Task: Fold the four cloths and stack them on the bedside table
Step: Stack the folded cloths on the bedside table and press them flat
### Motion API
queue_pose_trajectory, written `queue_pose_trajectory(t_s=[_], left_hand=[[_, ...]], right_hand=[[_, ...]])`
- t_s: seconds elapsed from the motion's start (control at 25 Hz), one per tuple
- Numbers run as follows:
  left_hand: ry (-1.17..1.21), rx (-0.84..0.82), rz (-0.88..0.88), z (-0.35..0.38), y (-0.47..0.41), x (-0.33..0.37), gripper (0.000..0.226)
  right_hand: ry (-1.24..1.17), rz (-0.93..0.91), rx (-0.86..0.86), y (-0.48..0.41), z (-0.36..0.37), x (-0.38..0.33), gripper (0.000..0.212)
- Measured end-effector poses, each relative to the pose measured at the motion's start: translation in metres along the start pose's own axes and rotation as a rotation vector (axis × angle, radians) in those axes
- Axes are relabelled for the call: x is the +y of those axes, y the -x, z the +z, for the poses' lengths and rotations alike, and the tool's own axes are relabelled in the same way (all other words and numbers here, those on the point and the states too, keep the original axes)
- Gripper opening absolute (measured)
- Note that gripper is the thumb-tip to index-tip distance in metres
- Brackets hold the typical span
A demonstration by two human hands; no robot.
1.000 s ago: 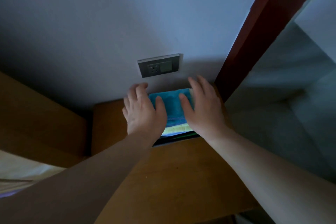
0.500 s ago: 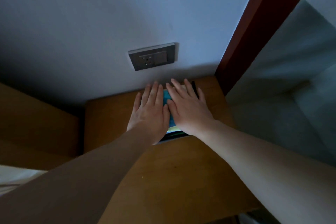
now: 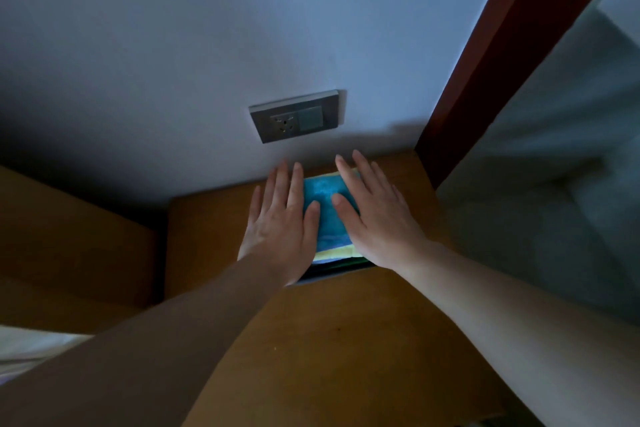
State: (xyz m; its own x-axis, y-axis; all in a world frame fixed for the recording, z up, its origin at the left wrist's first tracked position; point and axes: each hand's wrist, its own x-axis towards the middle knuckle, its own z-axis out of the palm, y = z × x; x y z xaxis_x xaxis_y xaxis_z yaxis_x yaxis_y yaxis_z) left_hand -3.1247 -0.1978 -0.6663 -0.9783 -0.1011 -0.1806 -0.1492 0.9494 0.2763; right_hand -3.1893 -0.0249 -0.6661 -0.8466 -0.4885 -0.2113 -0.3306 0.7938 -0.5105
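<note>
Both arms reach out over the wooden surface (image 3: 346,340) beside the bed, and the pile of folded cloths (image 3: 329,239) sits at its far end, close against the pale wall (image 3: 242,28). The left hand (image 3: 280,222) lies flat on the left side of the pile, fingers straight and together, thumb resting on the blue cloth (image 3: 325,204) that forms the top layer. The right hand (image 3: 377,218) does the same on the right side, palm down, fingers pointing toward the wall, its thumb also on the blue. Neither hand has any grip on the fabric: both are spread open and simply press on it, with a strip of blue showing between them. Under the blue I can see the near edge of a pale yellow-green cloth (image 3: 332,254), and below that some darker layers (the room is dim, so their colours are hard to tell). A grey socket plate (image 3: 296,116) is set in the wall just above the fingertips. A red-brown frame (image 3: 502,62) runs up at the right, a wooden headboard (image 3: 69,236) stands to the left, and a bit of white bedding (image 3: 27,347) shows in the lower left corner
</note>
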Motion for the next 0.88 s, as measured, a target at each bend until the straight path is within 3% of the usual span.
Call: queue_pose_trajectory(t_s=[0.4,0.48,0.6,0.64,0.72,0.8,0.88], left_hand=[[0.179,0.012,-0.016,0.019,-0.005,-0.001,0.064],[0.522,-0.021,-0.162,0.006,-0.003,-0.004,0.074],[1.130,0.092,-0.575,-0.013,0.008,-0.003,0.097],[1.223,0.052,-0.694,-0.018,0.011,-0.003,0.104],[1.260,-0.086,-0.768,-0.017,0.013,-0.008,0.122],[1.257,-0.143,-0.772,-0.014,0.014,-0.009,0.114],[1.275,-0.150,-0.771,-0.014,0.015,-0.006,0.088]], right_hand=[[-0.107,0.004,-0.074,-0.007,0.009,0.011,0.062],[-0.339,0.065,-0.019,-0.002,-0.006,0.010,0.075],[-0.716,0.352,0.126,0.013,-0.026,0.005,0.100],[-0.793,0.481,0.104,0.016,-0.030,0.007,0.105],[-0.827,0.638,0.002,0.020,-0.031,0.012,0.112],[-0.839,0.658,-0.081,0.020,-0.029,0.017,0.092],[-0.857,0.620,-0.107,0.021,-0.030,0.013,0.062]])
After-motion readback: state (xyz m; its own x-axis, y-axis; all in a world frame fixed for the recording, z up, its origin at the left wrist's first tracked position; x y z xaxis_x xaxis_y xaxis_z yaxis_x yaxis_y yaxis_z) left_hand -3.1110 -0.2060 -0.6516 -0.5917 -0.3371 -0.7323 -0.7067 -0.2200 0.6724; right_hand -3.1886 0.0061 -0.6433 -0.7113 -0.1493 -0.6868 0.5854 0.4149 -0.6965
